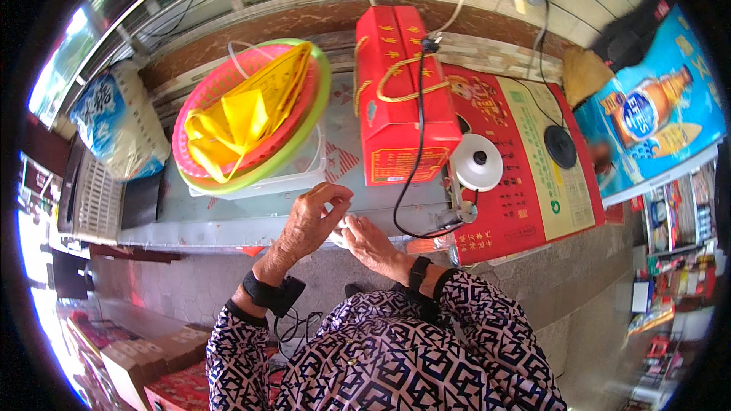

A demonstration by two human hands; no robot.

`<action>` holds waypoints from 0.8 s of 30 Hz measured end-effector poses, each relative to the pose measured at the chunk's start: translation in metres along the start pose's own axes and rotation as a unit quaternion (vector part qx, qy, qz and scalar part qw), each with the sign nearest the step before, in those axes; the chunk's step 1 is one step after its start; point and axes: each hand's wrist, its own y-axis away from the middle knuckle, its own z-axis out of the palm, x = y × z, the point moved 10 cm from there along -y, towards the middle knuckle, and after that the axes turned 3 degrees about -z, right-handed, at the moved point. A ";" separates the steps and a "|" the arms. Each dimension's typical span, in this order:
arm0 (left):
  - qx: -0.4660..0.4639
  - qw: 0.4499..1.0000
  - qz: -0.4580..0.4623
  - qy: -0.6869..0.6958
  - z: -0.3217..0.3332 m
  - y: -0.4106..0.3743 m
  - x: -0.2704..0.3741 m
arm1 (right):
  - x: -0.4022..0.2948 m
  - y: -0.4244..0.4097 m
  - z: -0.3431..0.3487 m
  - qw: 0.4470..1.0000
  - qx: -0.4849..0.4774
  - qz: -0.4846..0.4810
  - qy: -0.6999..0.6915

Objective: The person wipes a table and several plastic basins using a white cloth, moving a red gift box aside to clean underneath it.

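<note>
Both my hands meet over the front edge of the grey table [262, 228]. My right hand [365, 242] has its fingers closed around a small white object [339, 237], mostly hidden by the fingers. My left hand [311, 214] is raised beside it with curled fingers and thumb near each other; whether something thin is between them cannot be told. Behind my left hand, a yellow bag [243, 117] lies in a pink plastic basket [185, 131] nested in a green one [324, 91]. A red gift box [400, 131] with rope handles stands behind my right hand.
A clear plastic container [285, 178] sits under the baskets. To the right are a white lidded pot [478, 162], a black cable [420, 148], a red printed sheet [514, 205] and a black round lid [559, 146]. A printed plastic sack [123, 123] and white basket [97, 205] are at left.
</note>
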 end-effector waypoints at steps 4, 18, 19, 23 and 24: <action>-0.029 0.995 -0.016 0.095 0.030 -0.027 0.016 | -0.008 0.021 -0.012 0.996 -0.077 -0.054 0.006; -0.146 0.944 -0.079 0.285 0.085 -0.059 0.089 | 0.077 0.141 -0.128 0.791 -0.131 0.245 -0.545; -0.159 0.942 -0.081 0.286 0.089 -0.062 0.097 | 0.082 0.153 -0.122 0.752 -0.154 0.289 -0.572; -0.179 0.946 -0.018 0.269 0.108 -0.090 0.137 | 0.098 0.169 -0.117 0.760 -0.149 0.261 -0.576; -0.182 0.944 -0.001 0.276 0.112 -0.099 0.144 | 0.099 0.171 -0.116 0.755 -0.159 0.266 -0.577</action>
